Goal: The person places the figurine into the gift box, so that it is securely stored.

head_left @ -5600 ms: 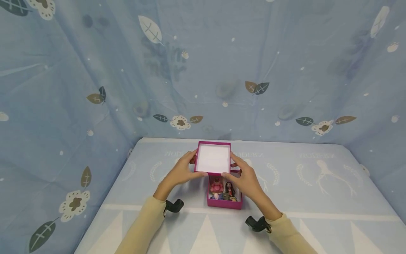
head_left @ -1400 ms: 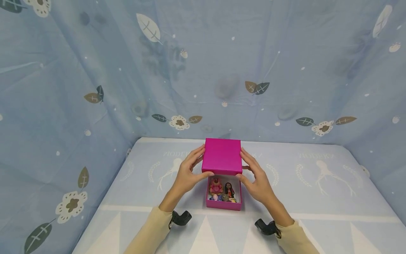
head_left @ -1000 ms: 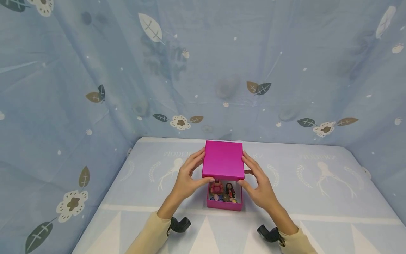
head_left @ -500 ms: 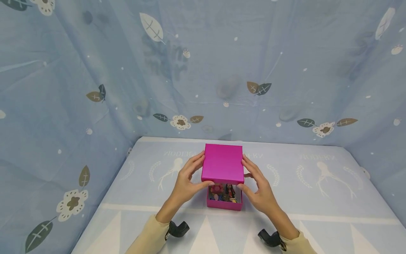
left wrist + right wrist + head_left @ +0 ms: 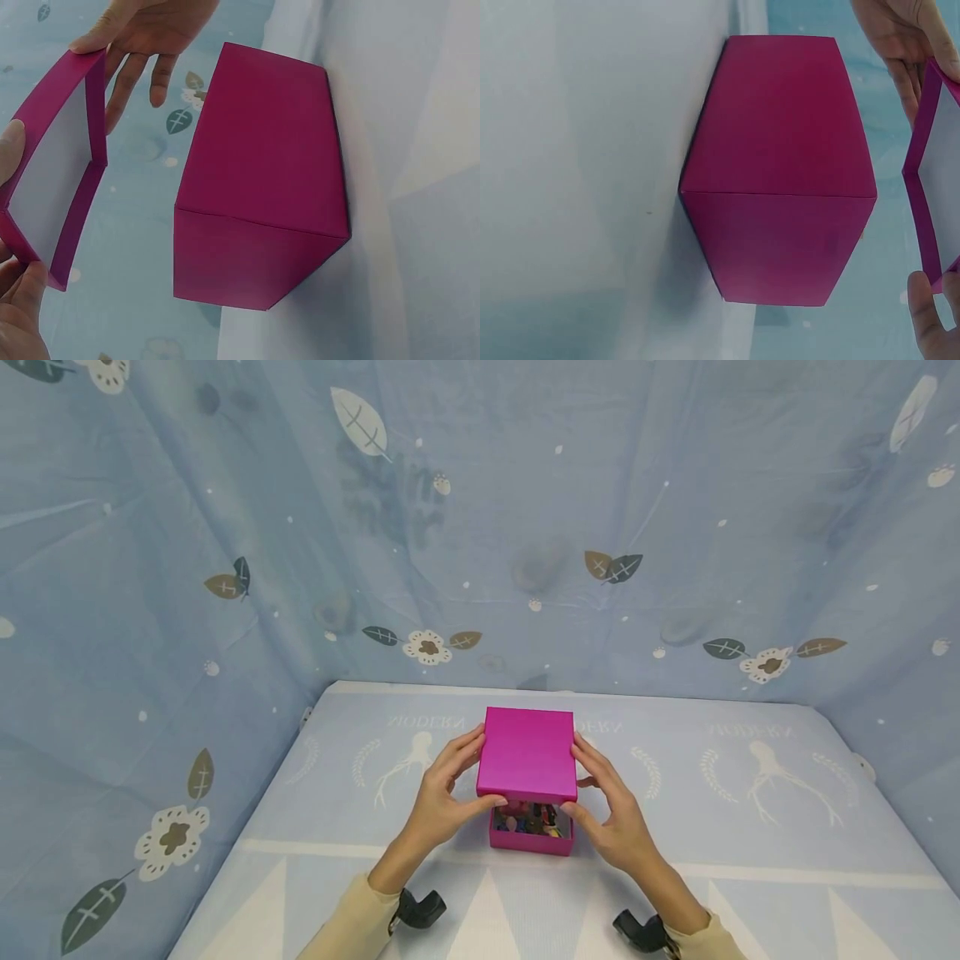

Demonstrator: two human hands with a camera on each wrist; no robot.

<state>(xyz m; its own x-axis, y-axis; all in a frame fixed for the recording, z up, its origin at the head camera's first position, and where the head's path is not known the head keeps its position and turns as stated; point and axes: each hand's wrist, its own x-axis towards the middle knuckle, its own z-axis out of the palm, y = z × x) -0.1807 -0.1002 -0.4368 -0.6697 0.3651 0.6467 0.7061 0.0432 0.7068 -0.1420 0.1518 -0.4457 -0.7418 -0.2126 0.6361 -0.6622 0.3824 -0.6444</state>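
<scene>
A magenta box lid (image 5: 527, 752), its outer face up, is held between my two hands above the matching open box (image 5: 530, 843). My left hand (image 5: 441, 802) grips its left side, thumb at the front edge. On the opposite side my right hand (image 5: 618, 814) grips the lid the same way. Small toy figures (image 5: 534, 819) lie inside the box, mostly hidden behind the lid. Seen from the left wrist, the lid (image 5: 56, 180) shows its white inside and hangs apart from the box (image 5: 262, 142). A gap also separates lid (image 5: 925, 124) and box (image 5: 780, 120) in the right wrist view.
The box stands on a table with a pale blue and white patterned cover (image 5: 750, 802). Blue patterned cloth (image 5: 540, 510) hangs behind the table and along both sides. A black wrist-worn device (image 5: 422, 910) sits at the left cuff, another one (image 5: 640, 932) at the right.
Earliest, the lid's white inside faced the head camera; it has since been turned magenta side up. Over the last second both hands have lowered it closer to the box, covering more of the figures.
</scene>
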